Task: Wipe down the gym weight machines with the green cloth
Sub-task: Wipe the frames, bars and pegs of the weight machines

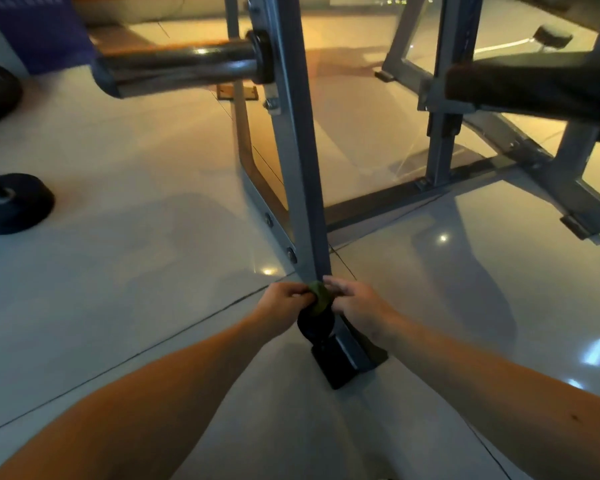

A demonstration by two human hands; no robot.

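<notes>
cloth (320, 296) green, bunched | both hands grip | on post (300, 150) base

Both hands, the left hand (284, 298) and right hand (352, 299), grip a bunched green cloth (320, 298) around the grey steel upright post (300, 150), just above the post's black foot (340, 362).

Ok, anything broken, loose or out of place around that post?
Nothing stands out. The left hand and right hand hold the green cloth on the grey upright just above its black foot; the bolts look seated, the chrome weight peg straight, the tiled floor shows no spill.
</notes>
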